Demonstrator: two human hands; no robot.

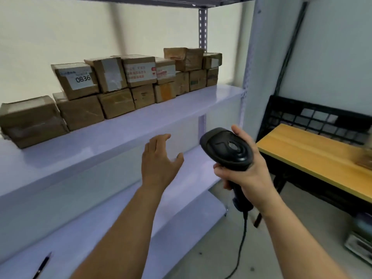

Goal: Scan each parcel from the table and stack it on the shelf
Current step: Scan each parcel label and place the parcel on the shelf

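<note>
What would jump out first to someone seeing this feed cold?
The black barcode scanner, gripped by the right hand at centre right, draws the eye first. Behind it, brown parcels sit stacked mostly two high along the pale shelf, one labelled 0836 at the left. The left hand is open and empty in front of the shelf's edge.

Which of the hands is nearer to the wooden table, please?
Right. The right hand, gripping the scanner, is just left of the table; the left hand is further left, before the shelf.
</note>
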